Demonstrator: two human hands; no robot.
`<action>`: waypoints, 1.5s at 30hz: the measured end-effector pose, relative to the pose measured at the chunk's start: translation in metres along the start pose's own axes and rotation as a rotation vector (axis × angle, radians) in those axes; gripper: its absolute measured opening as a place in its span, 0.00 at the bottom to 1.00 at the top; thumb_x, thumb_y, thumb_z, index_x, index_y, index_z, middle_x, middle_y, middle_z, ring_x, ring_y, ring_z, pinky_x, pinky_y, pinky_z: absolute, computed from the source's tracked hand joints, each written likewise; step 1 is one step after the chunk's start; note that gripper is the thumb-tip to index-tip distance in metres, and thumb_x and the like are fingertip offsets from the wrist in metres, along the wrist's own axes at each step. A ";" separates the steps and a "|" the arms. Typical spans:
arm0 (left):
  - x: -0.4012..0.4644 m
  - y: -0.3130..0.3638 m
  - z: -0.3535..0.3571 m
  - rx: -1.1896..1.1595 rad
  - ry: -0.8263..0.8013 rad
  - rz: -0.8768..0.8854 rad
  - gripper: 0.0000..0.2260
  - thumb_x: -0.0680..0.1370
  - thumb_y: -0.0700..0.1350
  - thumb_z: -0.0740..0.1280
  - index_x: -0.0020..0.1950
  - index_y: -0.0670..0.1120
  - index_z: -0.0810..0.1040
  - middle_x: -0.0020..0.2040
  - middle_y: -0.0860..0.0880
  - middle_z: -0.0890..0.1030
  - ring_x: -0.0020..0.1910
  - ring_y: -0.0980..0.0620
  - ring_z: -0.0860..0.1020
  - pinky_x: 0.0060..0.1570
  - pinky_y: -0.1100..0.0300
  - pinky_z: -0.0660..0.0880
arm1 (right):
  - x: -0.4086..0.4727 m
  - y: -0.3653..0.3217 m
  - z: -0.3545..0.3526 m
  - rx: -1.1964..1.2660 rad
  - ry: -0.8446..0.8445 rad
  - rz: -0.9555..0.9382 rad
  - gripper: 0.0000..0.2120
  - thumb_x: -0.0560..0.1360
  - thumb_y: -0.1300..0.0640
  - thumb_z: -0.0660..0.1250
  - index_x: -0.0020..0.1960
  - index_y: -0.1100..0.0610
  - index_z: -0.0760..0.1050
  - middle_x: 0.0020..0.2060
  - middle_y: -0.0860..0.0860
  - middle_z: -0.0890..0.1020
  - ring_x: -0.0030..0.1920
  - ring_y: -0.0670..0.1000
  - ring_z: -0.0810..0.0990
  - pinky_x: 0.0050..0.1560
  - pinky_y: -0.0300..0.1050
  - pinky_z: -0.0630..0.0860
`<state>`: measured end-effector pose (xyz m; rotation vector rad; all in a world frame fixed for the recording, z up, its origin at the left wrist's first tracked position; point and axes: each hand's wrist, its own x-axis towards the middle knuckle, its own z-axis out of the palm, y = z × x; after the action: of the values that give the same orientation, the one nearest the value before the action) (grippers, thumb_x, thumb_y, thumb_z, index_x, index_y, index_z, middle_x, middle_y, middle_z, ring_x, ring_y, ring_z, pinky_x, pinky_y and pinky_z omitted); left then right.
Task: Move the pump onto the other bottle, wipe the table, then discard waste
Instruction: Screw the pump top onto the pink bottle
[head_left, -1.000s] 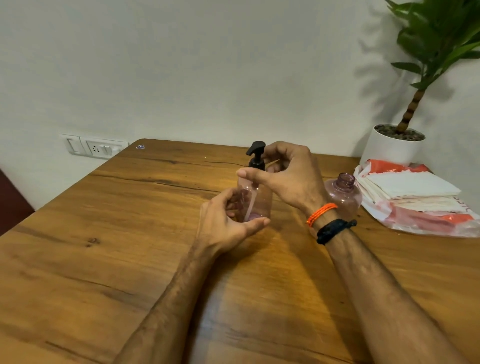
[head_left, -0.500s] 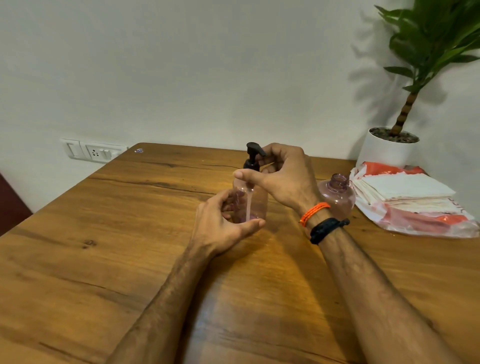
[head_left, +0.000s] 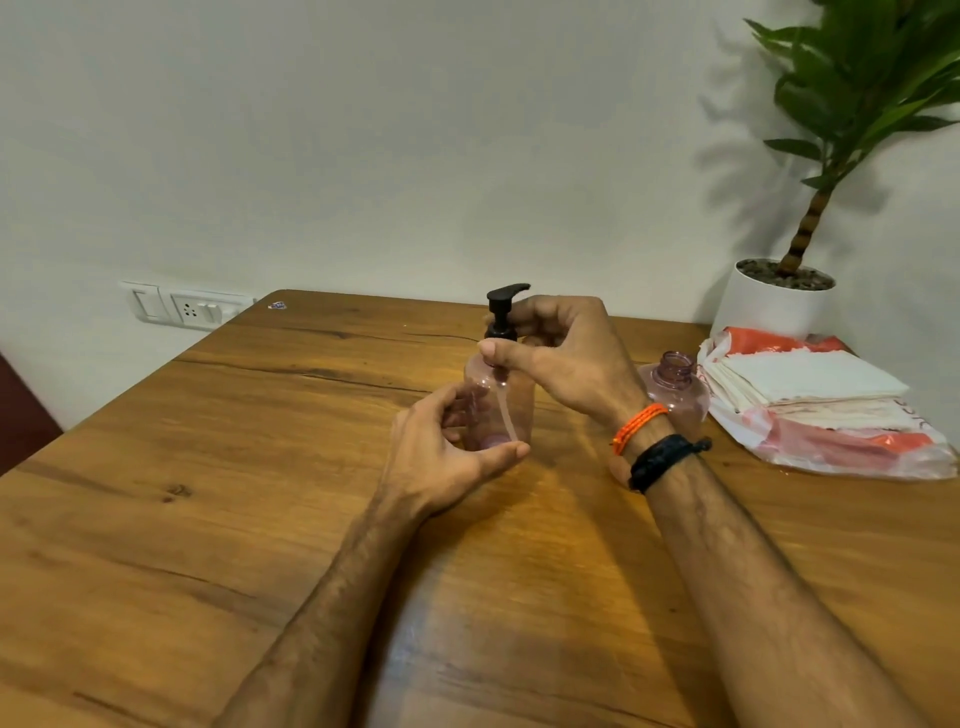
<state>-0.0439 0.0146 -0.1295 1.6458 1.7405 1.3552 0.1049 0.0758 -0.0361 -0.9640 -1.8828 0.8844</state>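
My left hand (head_left: 447, 452) wraps the pink pump bottle (head_left: 498, 402) mid-table, steadying its base; my right hand (head_left: 566, 353) pinches the black pump (head_left: 503, 312) collar on top. The open bottle (head_left: 675, 387) waits beside the napkin stack (head_left: 810, 382) by the right edge.

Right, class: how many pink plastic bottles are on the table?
2. One bottle, with the black pump, between both hands; the open bottle stands behind the right wrist, partly hidden.

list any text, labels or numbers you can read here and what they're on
None can be read.
Small blue and white sticker at the far edge of the wooden table: too small.
Red marks on the red and white plastic bag under the folded white cloths: too blurred.
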 end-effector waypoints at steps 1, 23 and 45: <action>0.000 0.000 0.000 0.000 -0.002 -0.003 0.35 0.61 0.60 0.80 0.65 0.53 0.76 0.52 0.58 0.83 0.50 0.67 0.79 0.47 0.73 0.77 | 0.000 -0.001 -0.001 0.006 -0.024 -0.011 0.16 0.68 0.54 0.77 0.54 0.54 0.82 0.46 0.46 0.85 0.47 0.47 0.84 0.52 0.46 0.81; 0.003 -0.005 0.000 -0.014 -0.026 -0.005 0.34 0.61 0.61 0.80 0.64 0.54 0.76 0.52 0.58 0.83 0.50 0.70 0.78 0.42 0.79 0.73 | 0.000 -0.002 0.000 -0.027 0.011 -0.014 0.15 0.67 0.53 0.79 0.52 0.52 0.82 0.44 0.45 0.85 0.43 0.48 0.83 0.47 0.44 0.82; 0.004 -0.005 0.002 0.021 -0.015 -0.004 0.36 0.60 0.65 0.78 0.65 0.55 0.75 0.55 0.58 0.83 0.52 0.62 0.80 0.49 0.67 0.79 | 0.000 0.000 0.002 -0.032 0.032 0.016 0.16 0.64 0.49 0.79 0.49 0.50 0.81 0.42 0.43 0.83 0.42 0.41 0.81 0.42 0.36 0.78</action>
<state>-0.0464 0.0195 -0.1334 1.6589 1.7539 1.3241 0.1029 0.0753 -0.0373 -1.0086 -1.8694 0.8453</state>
